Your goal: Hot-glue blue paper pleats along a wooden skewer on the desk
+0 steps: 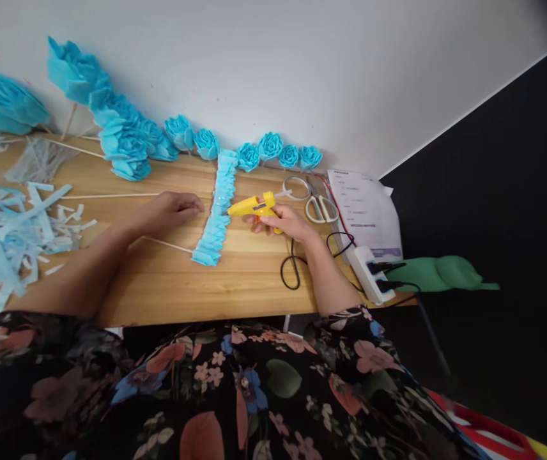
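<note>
A yellow hot glue gun (253, 204) is gripped in my right hand (289, 222), its fingers wrapped around the handle. A clear glue stick pokes out of its back end. The gun's nozzle points left, at or just above the middle of a pleated light blue crepe paper strip (214, 231) lying lengthwise on the table. Just left of that strip rests my left hand (177, 211), fingers loosely bent and a little apart, holding nothing that I can see. A thin wooden stick (168, 243) runs from near my left forearm to the strip's lower end.
Blue paper roses (270, 146) line the wall. Paper scraps (2, 246) pile up at left. Scissors (321, 209), a tape roll (296, 188) and printed sheets (367, 207) lie at right. A black cord (294, 271) loops near a white power strip (370, 275).
</note>
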The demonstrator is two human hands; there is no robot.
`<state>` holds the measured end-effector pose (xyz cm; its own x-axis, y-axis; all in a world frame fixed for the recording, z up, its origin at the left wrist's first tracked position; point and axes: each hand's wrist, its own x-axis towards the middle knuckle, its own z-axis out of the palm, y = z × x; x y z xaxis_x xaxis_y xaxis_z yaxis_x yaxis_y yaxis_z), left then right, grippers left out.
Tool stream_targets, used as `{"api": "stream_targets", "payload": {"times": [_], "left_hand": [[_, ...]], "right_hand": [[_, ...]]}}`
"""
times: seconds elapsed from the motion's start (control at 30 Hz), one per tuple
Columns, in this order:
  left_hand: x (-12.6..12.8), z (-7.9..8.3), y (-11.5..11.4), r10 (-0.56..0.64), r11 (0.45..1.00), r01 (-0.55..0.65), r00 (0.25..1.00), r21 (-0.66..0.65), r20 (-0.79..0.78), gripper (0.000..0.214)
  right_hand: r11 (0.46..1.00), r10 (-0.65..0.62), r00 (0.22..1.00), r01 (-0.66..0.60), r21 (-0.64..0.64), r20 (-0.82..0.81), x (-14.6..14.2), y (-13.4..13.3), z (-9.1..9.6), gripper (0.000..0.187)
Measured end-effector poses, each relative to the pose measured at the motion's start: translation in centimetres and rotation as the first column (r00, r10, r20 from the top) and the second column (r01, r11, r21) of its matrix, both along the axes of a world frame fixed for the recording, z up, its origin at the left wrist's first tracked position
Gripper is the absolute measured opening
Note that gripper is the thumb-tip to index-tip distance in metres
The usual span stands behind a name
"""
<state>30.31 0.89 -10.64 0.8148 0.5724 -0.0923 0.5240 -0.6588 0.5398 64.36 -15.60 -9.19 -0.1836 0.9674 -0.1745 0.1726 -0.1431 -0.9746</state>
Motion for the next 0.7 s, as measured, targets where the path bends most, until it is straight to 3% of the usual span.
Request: {"api": "stream_targets", "payload": {"times": [0.13,0.3,0.5,0.7], "left_hand": [[-1.9,1.0,0.6,-0.129,0.989,0.136,0.986,0.056,-0.109,0.045],[-6.6,1.3,-1.9,-0.065,0.981,0.066,0.998,0.183,-0.015,0.047],[-9.4,-0.8,-6.7,0.014,0.967,-0.053,0.988,0.248,0.156,0.044],[-8.9,-3.1,-8.1,0.103,0.925,-0.160,0.978,0.346,0.180,0.047]], "right_hand": [[0.999,0.038,0.998,-0.039,-0.015,-0.046,0.0,-0.1,-0.1,0.063],[0.992,0.120,0.991,-0.121,-0.021,-0.063,-0.6,-0.3,0.3,0.063],[0.956,0.289,0.957,-0.288,0.063,-0.013,-1.7,-0.3,0.7,0.046],[0.968,0.243,0.969,-0.245,0.050,0.048,-2.3,-0.1,0.1,0.041]]}}
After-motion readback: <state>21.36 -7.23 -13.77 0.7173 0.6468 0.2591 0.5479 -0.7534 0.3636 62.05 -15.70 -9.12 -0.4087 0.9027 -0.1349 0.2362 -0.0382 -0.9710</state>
